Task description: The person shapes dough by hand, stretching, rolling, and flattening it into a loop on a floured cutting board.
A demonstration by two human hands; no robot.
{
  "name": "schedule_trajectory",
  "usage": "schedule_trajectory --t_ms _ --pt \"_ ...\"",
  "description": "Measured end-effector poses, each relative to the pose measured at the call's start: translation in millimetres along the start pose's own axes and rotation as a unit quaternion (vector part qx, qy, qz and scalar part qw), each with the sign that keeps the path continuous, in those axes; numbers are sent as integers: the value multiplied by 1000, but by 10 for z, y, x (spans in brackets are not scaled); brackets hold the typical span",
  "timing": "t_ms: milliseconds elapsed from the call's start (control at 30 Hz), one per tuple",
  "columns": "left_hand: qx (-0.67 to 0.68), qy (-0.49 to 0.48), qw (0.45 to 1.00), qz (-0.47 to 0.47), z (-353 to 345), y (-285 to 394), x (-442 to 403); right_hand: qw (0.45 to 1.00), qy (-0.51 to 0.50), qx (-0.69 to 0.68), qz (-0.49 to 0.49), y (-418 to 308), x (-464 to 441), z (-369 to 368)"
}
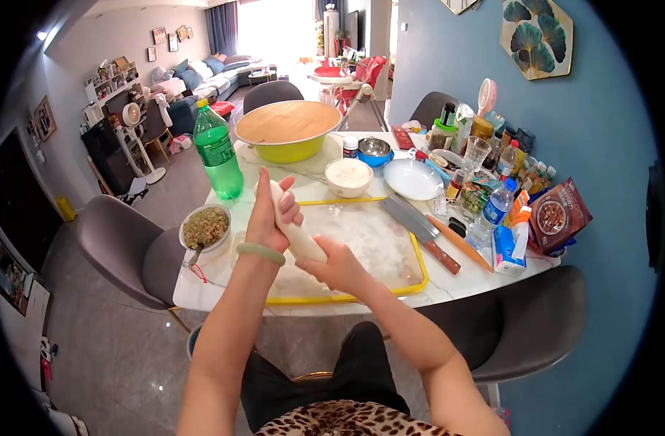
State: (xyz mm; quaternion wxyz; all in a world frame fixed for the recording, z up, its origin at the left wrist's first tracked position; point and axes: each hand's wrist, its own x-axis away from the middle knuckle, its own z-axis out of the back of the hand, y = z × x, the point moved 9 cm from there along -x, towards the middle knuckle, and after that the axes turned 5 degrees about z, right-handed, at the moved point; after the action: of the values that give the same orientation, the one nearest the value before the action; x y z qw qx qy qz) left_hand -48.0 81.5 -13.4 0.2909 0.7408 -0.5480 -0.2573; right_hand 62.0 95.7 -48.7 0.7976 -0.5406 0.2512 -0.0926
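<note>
A thick white roll of dough (298, 238) is held up slantwise over the floured board (358, 243), which has a yellow rim. My left hand (271, 218), with a pale green bangle at its wrist, is wrapped round the upper part of the dough. Lower down, my right hand (336, 265) grips the other end, thumb and fingers closed on it. To the left of my left hand stands a bowl of minced filling (206, 227) with a spoon in it. A bowl of flour (348, 177) sits beyond the board.
A cleaver (420, 234) and an orange-brown pointed implement (460, 242) lie along the board's right side. Behind are a green soda bottle (218, 152), a covered yellow basin (289, 149) and a white plate (413, 179). Bottles and packets crowd the right, with a tissue pack (508, 251) near the edge.
</note>
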Motion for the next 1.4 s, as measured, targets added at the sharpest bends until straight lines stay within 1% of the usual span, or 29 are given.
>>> schedule_trajectory --t_ms 33,67,100,133,200,233,300,333,400,433,500,533,600,667,733,767,833,867,900,933,967,1000,1033,1067,1133,1167,1300,1367,1400 --pt "8 34 999 -19 -167 8 49 999 -18 3 -39 29 -51 12" --pt "16 68 997 -37 -224 23 88 999 -19 1 -40 15 -170 64" --pt "-34 -12 999 -24 -296 -49 44 997 -18 -72 -25 -19 -333 116" --pt "-95 -47 994 -13 -310 -138 7 989 -18 -145 -12 -59 -466 158" --pt "-142 -93 985 -7 -428 -83 51 964 -93 -249 -12 -305 -546 166" --pt "-139 -89 986 -8 -472 -60 59 963 -97 -249 -16 -275 -522 145" --pt "-37 119 989 -75 -206 124 62 966 -171 -193 22 -246 -452 5" --pt "-35 116 989 -78 -148 169 37 969 -177 -173 -4 -106 -360 -39" --pt "-16 70 995 -71 -121 225 24 988 -119 -92 -39 76 -231 -22" --pt "-8 142 987 -69 -106 172 69 988 -120 -92 -41 81 -155 -65" --pt "-9 137 988 -64 -41 139 79 989 -62 -127 -42 68 -41 -44" --pt "-10 130 990 -61 -26 120 81 989 -61 -130 -44 115 -9 -68" --pt "-2 138 988 -63 8 102 72 999 4 -36 8 96 -25 61" --pt "9 144 987 -69 126 106 18 1000 -3 0 -10 63 -17 123" --pt "41 39 997 -52 24 100 -42 999 -9 33 -31 1 -36 201" --pt "42 38 997 -52 28 38 -83 998 -13 22 -52 -9 -97 257" --pt "63 74 992 -86 -364 18 44 997 -16 7 -75 -85 -253 381" --pt "-15 -53 996 -67 -406 -91 -81 993 -28 -109 -31 -239 -367 407" --pt "-61 -50 995 -55 -526 -92 -24 974 -40 -222 16 -369 -431 418" --pt "-106 -47 992 -43 -644 -94 37 974 -41 -223 15 -354 -438 404" --pt "-104 -45 993 -41 -631 -71 3 968 -71 -238 36 -374 -436 325" --pt "-66 38 996 -38 -462 11 -78 961 -100 -251 59 -391 -436 252" --pt "-27 117 992 -34 -306 73 -116 966 -91 -238 40 -257 -368 181" --pt "-26 111 993 -34 -285 137 -131 966 -101 -237 28 -136 -290 148" --pt "-8 103 995 -9 -191 198 -126 981 -75 -172 49 86 -167 120" --pt "-8 104 995 -7 -164 182 -121 981 -75 -173 47 144 -99 110" --pt "-29 119 992 8 69 92 -142 994 -42 -101 14 179 47 101" --pt "-28 36 999 20 107 66 -209 997 -29 -78 2 144 47 171" --pt "-26 35 999 19 -27 37 -175 997 -28 -66 -21 119 15 219"
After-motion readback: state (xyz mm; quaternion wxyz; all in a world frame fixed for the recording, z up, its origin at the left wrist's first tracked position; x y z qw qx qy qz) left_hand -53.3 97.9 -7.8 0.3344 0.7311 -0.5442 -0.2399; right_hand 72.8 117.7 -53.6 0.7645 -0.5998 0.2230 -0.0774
